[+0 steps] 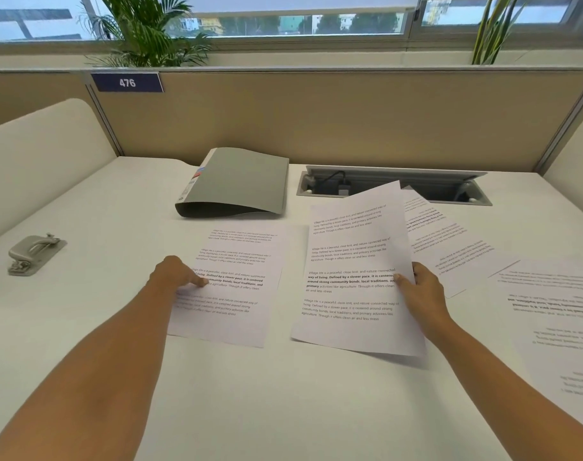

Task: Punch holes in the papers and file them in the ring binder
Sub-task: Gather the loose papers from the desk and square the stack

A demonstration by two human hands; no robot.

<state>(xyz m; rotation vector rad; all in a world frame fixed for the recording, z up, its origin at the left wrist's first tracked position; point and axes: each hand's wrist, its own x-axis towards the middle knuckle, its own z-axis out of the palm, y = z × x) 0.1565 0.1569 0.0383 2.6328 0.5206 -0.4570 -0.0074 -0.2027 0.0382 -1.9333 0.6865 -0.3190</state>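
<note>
Pinching lifted sheet point(353, 277) w/ right hand point(423, 294), thumb in front | left hand point(177, 272) curled on flat sheet point(237, 294), tips hidden, grip unclear

right-edge sheet point(556, 314): cut off at 3 o'clock
right hand point(423, 294): fingers tucked behind held sheet point(353, 277)
binder point(240, 184): closed, insides hidden

Two bare forearms point(94, 367), slim wrists point(448, 322); left grip point(175, 272) bare, right grip point(423, 291) bare, thumbnail point(397, 277) short and plain
</note>
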